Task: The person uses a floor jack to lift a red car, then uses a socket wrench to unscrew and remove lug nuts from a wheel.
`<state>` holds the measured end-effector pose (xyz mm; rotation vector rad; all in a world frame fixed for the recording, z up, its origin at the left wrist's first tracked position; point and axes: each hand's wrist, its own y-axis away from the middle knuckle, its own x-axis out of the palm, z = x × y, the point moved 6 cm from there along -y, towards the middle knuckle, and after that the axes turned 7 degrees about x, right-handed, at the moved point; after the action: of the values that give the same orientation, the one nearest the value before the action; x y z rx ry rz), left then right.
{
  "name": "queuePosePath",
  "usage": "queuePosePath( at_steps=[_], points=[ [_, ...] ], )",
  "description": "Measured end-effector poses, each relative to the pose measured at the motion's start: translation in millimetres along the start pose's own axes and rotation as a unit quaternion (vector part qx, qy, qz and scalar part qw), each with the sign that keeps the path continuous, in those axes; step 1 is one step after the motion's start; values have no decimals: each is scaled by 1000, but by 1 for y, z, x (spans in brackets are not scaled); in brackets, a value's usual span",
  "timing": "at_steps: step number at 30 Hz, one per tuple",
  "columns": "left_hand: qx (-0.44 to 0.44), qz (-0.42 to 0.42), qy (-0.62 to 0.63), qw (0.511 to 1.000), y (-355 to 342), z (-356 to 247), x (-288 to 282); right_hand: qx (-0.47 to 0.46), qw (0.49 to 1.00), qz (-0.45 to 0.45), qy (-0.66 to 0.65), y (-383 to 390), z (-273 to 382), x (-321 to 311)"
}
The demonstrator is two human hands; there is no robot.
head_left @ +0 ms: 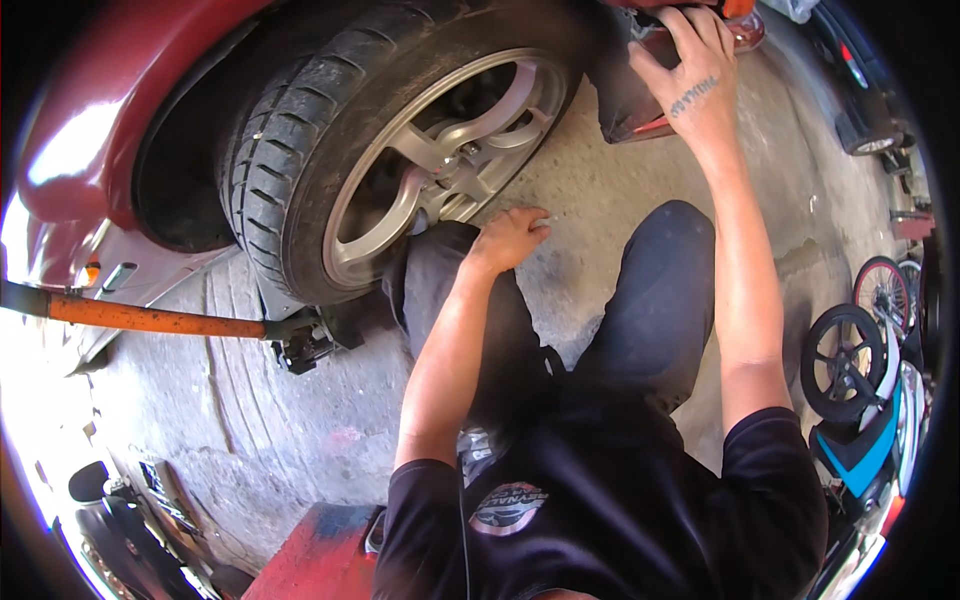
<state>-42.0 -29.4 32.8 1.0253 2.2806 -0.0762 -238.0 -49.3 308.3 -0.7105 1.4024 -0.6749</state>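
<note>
Well, the left hand [508, 240] hovers near 1 wheel [450, 166]

I get daylight, blown-out white, left of silver-spoked black-rubber wheel [445, 165]; hard glare on glossy maroon metal fender [115, 90] beside it; deep shadow behind it; fisheye edges bend, blacken.

Lettered logo [510, 508] on shirt [640, 500], tattoo [694, 95], probably letters, on right hand [699, 84]

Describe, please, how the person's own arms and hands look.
The left hand and right hand wear no gloves; dark tattooed lettering crosses the back of the right one. The forearms are bare, with no watch or bracelet visible. The sleeves are short and black.
</note>
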Motion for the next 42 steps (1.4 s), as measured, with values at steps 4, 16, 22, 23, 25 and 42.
queuePosePath(
  at_steps=[4, 16, 22, 23, 25, 42],
  points=[
    [8, 16, -9, 1000, -2, -5, 1, -14, 1000, -16, -7, 0, -5, -1],
    [52, -29, -9, 998, -5, 6, 7, -20, 999, 28, 6, -8, -8, 7],
    [71, -108, -19, 991, 25, -15, 6, -16, 1000, 7, -5, 0, -2, 6],
    [71, -120, -31, 990, 38, -20, 8, -9, 1000, 6, 15, 1, 0, 5],
    [65, -104, -24, 992, 68, -35, 14, -3, 1000, 10, 23, -1, 2, -1],
    [-87, -110, 82, 987, 287, -298, -122, -32, 882, 463, -87, -72, -8, -97]
  ],
)
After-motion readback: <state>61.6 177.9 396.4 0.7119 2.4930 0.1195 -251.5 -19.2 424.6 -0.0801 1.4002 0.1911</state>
